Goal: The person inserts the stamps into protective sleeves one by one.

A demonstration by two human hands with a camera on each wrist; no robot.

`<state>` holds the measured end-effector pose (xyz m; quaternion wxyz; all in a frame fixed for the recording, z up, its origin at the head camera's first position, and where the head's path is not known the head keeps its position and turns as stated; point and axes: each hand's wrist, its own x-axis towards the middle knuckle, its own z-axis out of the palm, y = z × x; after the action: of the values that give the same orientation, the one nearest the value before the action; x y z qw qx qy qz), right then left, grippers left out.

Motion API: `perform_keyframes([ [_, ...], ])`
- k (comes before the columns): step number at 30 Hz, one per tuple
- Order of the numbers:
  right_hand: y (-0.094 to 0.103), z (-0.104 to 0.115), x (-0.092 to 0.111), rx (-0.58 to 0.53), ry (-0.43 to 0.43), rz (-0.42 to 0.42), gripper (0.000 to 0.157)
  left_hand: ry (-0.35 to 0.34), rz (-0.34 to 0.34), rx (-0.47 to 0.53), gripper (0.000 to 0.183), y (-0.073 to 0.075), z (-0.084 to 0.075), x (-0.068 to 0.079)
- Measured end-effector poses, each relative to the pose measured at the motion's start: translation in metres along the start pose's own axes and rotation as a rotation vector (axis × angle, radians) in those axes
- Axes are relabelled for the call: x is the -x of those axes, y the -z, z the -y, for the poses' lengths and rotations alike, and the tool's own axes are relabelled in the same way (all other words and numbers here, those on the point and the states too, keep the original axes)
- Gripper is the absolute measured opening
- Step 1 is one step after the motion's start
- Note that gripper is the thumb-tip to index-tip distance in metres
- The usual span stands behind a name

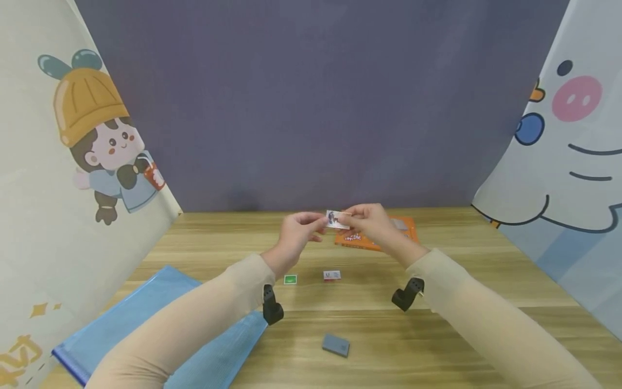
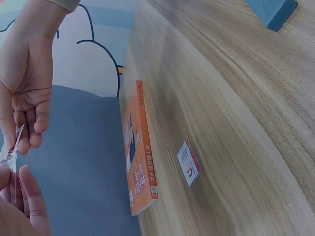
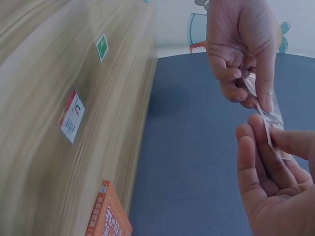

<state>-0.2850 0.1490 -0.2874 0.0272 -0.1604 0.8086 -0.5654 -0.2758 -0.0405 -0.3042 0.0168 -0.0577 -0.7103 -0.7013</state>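
Observation:
Above the far part of the table, both hands pinch a small white card (image 1: 332, 218) with a printed figure, one at each end. My left hand (image 1: 297, 233) holds its left end between thumb and fingers. My right hand (image 1: 370, 222) grips the right end, covering part of it. In the right wrist view the card (image 3: 268, 115) appears edge-on, with a thin, clear, shiny layer. Below the hands lie a small green card (image 1: 290, 279) with a white border and a white-and-red card (image 1: 332, 275).
Behind the right hand lies an orange book (image 1: 405, 229) on the wooden table. A grey-blue block (image 1: 336, 344) sits near the front. The blue mesh pouch (image 1: 146, 302) at left is partly hidden under the left sleeve. A dark curtain (image 1: 311, 108) hangs behind.

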Motion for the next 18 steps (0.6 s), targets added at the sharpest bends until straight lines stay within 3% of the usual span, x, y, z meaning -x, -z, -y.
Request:
perform_keyframes([
  [12,0.0057,0.0036,0.0011,0.073,-0.007,0.062,0.029,0.022,0.057,-0.042,0.022,0.0008,-0.0004,0.0016],
  [18,0.0052,0.0057,0.0022,0.125,-0.037,0.042,0.027,0.018,0.061,-0.062,0.022,-0.0008,0.0019,-0.0004],
])
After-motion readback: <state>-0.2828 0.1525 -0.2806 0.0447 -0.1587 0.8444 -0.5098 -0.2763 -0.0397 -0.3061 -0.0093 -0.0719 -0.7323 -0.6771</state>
